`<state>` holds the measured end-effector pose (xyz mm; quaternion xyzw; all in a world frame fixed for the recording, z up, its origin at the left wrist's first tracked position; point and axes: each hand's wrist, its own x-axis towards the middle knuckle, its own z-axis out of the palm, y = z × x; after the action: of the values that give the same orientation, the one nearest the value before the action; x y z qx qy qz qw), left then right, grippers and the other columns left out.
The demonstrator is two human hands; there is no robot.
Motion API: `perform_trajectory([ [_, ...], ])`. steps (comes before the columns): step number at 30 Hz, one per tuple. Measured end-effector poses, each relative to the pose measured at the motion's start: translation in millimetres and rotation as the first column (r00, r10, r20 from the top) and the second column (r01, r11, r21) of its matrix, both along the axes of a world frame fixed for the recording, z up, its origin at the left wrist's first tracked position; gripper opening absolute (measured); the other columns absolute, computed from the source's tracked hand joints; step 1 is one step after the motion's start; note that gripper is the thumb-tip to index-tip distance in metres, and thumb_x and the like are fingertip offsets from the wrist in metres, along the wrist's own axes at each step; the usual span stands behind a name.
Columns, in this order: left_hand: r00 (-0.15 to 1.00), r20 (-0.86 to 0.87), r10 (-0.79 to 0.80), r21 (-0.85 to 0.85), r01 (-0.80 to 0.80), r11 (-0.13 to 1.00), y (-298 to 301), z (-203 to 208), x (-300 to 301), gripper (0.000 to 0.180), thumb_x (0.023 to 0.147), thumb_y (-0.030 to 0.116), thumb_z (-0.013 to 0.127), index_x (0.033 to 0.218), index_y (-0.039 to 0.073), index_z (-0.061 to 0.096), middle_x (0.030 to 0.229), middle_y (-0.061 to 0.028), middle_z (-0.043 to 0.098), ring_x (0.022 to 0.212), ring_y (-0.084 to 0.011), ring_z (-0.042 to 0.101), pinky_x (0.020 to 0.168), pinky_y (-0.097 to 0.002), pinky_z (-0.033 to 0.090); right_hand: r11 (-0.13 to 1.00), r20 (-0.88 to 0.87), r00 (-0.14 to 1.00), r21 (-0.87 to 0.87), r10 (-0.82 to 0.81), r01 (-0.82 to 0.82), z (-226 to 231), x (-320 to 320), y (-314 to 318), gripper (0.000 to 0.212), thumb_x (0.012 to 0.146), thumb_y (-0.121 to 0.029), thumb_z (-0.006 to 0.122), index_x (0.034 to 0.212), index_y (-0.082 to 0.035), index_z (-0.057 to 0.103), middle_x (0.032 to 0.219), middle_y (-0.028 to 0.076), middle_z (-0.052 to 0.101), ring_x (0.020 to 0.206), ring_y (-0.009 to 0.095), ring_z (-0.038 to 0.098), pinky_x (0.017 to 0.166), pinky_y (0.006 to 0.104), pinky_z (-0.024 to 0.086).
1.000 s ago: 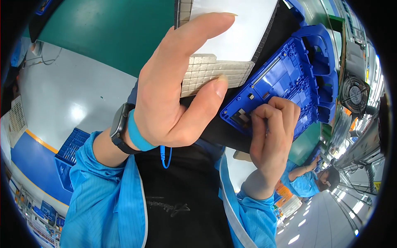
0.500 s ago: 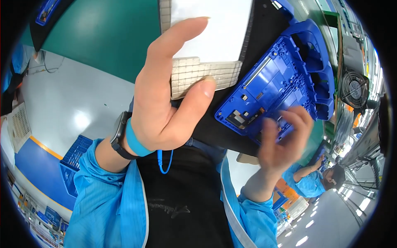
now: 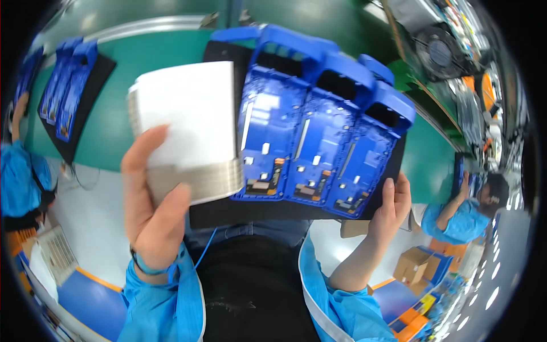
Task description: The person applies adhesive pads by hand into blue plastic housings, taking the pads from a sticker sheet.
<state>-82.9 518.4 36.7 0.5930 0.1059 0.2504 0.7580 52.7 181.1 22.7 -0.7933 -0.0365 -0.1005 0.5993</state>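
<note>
My left hand is closed round a pad of white sheets, thumb on top, with a greyish gridded strip along its near edge. The pad is raised over the left part of a black board. Three blue plastic housings lie side by side on that board, their open insides up and their looped ends away from me. Small white pieces and dark and orange parts show inside their near ends. At the board's right edge, my right hand grips the near corner between thumb and fingers.
The green bench runs beneath the board. Another black board with blue housings lies far left, near a co-worker in blue. A second co-worker is at right. A fan stands back right.
The black board with its housings now lies more squarely in front of me. My left hand and the pad moved left and nearer; my right hand went from above the housings to the board's edge.
</note>
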Motion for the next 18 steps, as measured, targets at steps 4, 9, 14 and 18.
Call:
perform_trajectory([
  [4,0.992,0.111,-0.062,-0.103,0.074,0.992,-24,18,-15,0.073,0.084,0.007,0.057,0.152,0.001,0.032,0.153,-0.0179,0.038,0.142,-0.0302,0.039,0.119,-0.0418,0.028,0.997,-0.050,0.997,0.048,0.064,-0.061,22,2,-39,0.037,0.099,-0.011,0.060,0.129,0.008,0.055,0.118,0.012,0.067,0.105,0.015,0.063,0.095,0.0270,0.047],
  [9,0.905,0.221,-0.363,-0.236,0.411,0.881,-74,25,3,0.062,0.089,0.005,0.065,0.145,0.003,0.038,0.142,-0.0155,0.048,0.129,-0.0248,0.050,0.110,-0.0390,0.039,0.994,-0.093,0.993,-0.090,-0.073,0.064,25,20,-137,0.038,0.101,-0.017,0.058,0.129,0.008,0.057,0.115,0.012,0.068,0.102,0.014,0.064,0.091,0.0259,0.049],
  [14,0.678,0.182,-0.712,-0.231,0.733,0.640,-149,25,59,0.056,0.094,-0.004,0.054,0.147,0.004,0.038,0.139,-0.0130,0.049,0.129,-0.0197,0.047,0.108,-0.0340,0.038,0.961,-0.068,0.985,-0.239,-0.159,0.139,21,82,-224,0.041,0.098,-0.023,0.064,0.124,0.009,0.061,0.108,0.010,0.070,0.096,0.012,0.063,0.086,0.0262,0.049],
  [18,0.584,0.159,-0.796,-0.340,0.789,0.511,-214,1,106,0.056,0.093,-0.006,0.051,0.146,0.006,0.039,0.137,-0.0102,0.051,0.127,-0.0182,0.050,0.108,-0.0323,0.040,0.878,-0.131,0.977,-0.471,-0.170,0.090,7,124,-270,0.047,0.094,-0.029,0.069,0.120,0.010,0.063,0.108,0.014,0.071,0.101,0.019,0.066,0.092,0.0308,0.050],
])
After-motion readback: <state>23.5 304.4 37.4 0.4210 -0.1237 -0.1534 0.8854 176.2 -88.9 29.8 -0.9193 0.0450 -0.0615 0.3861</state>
